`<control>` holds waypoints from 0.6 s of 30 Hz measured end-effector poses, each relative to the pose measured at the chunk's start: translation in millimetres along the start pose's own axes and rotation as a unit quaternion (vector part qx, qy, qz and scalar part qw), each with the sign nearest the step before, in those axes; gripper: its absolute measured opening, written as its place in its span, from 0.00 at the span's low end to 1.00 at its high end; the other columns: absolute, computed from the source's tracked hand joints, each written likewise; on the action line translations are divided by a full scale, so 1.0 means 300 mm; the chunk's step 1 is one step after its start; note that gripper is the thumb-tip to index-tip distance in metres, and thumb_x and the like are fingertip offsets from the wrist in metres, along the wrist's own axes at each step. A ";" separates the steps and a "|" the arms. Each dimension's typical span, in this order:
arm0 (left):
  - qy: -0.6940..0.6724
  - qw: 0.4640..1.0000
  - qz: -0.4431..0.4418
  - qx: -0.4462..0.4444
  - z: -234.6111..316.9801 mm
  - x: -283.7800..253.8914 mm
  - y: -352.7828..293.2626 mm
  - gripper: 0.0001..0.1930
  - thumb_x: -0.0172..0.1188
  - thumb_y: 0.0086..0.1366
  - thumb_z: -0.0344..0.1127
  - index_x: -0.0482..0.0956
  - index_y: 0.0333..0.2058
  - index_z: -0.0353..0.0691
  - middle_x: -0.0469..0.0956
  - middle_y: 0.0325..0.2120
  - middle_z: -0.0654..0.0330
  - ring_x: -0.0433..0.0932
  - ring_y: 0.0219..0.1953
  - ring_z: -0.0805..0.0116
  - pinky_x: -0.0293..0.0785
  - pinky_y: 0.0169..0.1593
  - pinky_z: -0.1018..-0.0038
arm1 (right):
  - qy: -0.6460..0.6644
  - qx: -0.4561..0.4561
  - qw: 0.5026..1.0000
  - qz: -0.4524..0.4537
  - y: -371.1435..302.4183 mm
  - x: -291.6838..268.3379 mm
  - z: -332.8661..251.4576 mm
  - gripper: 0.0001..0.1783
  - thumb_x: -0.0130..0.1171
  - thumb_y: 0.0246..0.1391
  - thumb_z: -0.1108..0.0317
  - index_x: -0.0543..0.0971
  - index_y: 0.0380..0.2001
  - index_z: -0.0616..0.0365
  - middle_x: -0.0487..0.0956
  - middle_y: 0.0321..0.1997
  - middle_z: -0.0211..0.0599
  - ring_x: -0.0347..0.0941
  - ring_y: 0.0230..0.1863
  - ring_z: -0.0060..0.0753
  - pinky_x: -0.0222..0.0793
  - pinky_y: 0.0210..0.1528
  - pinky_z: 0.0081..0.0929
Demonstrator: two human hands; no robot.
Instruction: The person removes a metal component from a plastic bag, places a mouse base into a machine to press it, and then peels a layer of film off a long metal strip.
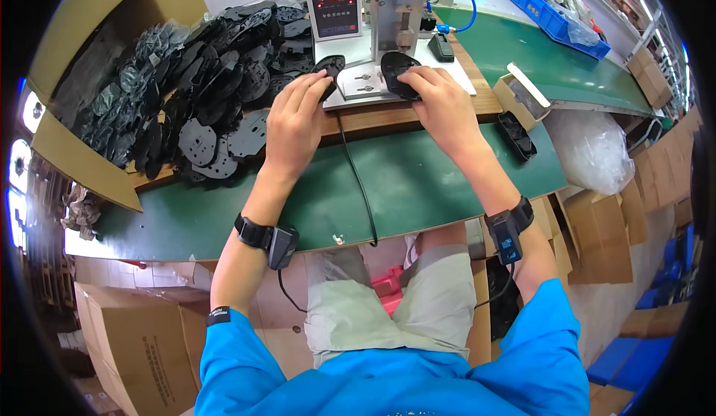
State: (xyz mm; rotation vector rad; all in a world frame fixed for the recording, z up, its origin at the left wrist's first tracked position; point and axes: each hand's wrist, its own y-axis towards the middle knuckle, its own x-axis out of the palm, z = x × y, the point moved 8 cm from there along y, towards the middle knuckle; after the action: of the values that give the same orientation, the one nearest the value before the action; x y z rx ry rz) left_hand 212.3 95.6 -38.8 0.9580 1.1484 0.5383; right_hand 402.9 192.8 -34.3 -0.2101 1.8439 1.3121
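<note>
Presently, both hands of the person are reaching forward, and each one has its own black part. The left hand (293,121) has its fingers bent and near together, and its grip is closed on the lower side of a dark rounded part (329,66); this part stands tilted, its upper end pointing away from the person. The right hand (446,110) holds a second piece, a black oval shell (397,71), with the grip closed at its right side and fingertips laid on its face. How the thumbs press under these pieces, I cannot tell well, because the hands cover it.

Between the two grips, and apart from both hands, there is a pale metal block (363,82) with two small key-shaped marks. It sits at the base of a press (399,17), just in front of its column. The dark rounded part is at the left of this block, and the black oval shell is at its right, near the column.

Beside the press, at the left, stands a control box (333,7) with red lit digits. Further left lies a big heap of black plates (250,80). All this is carried by the green worktop (298,203).
</note>
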 end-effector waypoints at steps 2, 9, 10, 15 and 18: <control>-0.003 1.000 0.007 -0.013 -0.019 -0.009 -0.001 0.24 0.61 0.55 0.17 0.79 0.52 0.37 0.81 0.52 0.55 0.79 0.55 0.52 0.75 0.57 0.59 | -0.002 -0.003 1.000 -0.001 0.007 0.003 -0.012 0.19 0.63 0.44 0.82 0.82 0.42 0.56 0.81 0.46 0.33 0.77 0.50 0.41 0.77 0.51 0.38; 0.008 0.999 0.018 -0.044 -0.040 -0.042 -0.006 0.23 0.61 0.57 0.19 0.77 0.53 0.37 0.81 0.52 0.55 0.78 0.55 0.53 0.74 0.58 0.59 | -0.039 0.016 0.997 -0.062 0.036 0.012 -0.010 0.21 0.63 0.44 0.82 0.82 0.45 0.55 0.81 0.46 0.34 0.76 0.51 0.45 0.75 0.53 0.41; 0.013 0.999 0.016 -0.047 -0.042 -0.043 -0.006 0.22 0.62 0.57 0.20 0.77 0.53 0.38 0.81 0.52 0.55 0.78 0.55 0.53 0.73 0.58 0.59 | -0.039 0.014 0.997 -0.063 0.039 0.010 -0.012 0.21 0.63 0.44 0.82 0.82 0.45 0.55 0.81 0.46 0.34 0.76 0.51 0.45 0.75 0.53 0.41; 0.015 0.998 0.012 -0.059 -0.049 -0.038 -0.010 0.22 0.61 0.58 0.20 0.77 0.53 0.38 0.81 0.51 0.56 0.77 0.56 0.54 0.73 0.58 0.59 | -0.008 0.034 0.996 -0.083 0.029 0.015 -0.006 0.21 0.62 0.44 0.82 0.81 0.45 0.56 0.80 0.44 0.36 0.75 0.51 0.46 0.74 0.54 0.42; 0.020 0.998 0.011 -0.063 -0.041 -0.045 -0.001 0.21 0.59 0.60 0.19 0.77 0.53 0.36 0.81 0.51 0.53 0.78 0.55 0.51 0.73 0.58 0.59 | -0.023 -0.008 0.998 -0.051 0.036 -0.007 -0.032 0.17 0.64 0.45 0.81 0.81 0.41 0.58 0.80 0.41 0.34 0.77 0.47 0.44 0.76 0.49 0.41</control>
State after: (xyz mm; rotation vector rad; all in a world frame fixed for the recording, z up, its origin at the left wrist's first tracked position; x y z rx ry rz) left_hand 196.0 89.3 -33.3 0.8547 1.1281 0.6427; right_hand 393.0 188.8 -24.2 -0.2777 1.7606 1.2517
